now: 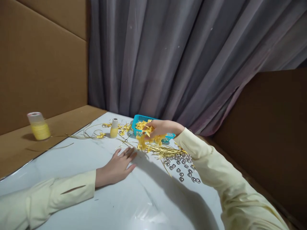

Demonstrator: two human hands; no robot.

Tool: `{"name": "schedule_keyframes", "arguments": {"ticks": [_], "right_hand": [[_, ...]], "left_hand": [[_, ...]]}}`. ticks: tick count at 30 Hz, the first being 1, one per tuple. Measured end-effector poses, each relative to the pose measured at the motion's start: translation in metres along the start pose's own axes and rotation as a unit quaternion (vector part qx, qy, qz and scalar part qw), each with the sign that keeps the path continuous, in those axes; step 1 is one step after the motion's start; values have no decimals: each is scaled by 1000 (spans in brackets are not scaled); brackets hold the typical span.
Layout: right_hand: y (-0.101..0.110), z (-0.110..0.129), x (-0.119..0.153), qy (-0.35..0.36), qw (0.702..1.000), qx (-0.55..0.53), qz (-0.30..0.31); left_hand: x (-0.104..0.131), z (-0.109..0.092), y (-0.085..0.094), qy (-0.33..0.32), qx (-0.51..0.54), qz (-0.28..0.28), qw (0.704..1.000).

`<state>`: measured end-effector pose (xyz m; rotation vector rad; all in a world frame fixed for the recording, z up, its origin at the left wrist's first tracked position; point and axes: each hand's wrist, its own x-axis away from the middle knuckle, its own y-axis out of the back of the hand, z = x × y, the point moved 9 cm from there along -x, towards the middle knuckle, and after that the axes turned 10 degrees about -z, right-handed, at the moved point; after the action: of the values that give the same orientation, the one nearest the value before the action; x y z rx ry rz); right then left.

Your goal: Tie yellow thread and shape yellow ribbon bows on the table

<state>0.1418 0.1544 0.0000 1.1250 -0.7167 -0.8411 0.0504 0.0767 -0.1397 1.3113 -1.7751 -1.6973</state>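
Observation:
My right hand [158,127] is closed around a cluster of yellow artificial flowers [144,142], held over the front of the blue basket [137,118]. More yellow flowers [141,124] lie inside that basket, partly hidden by the hand. My left hand [118,167] rests palm down on the white table [115,204] with its fingers spread and nothing in it. Below my right hand lies a bundle of gold wire stems [160,150]. Silver heart-shaped beads [181,174] are scattered to the right of the bundle.
A small spool of yellow thread [114,129] stands left of the basket, among looped wires with yellow flowers [100,135]. A larger yellow thread spool [39,127] stands at far left on the cardboard [69,119]. Grey curtains [148,57] hang behind; a brown panel [268,127] stands right.

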Motion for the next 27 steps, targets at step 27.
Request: {"name": "schedule_keyframes", "arguments": {"ticks": [27], "right_hand": [[-42, -127, -86, -143, 988, 51, -44]], "left_hand": [[1, -5, 12, 9, -26, -48, 998]]}}
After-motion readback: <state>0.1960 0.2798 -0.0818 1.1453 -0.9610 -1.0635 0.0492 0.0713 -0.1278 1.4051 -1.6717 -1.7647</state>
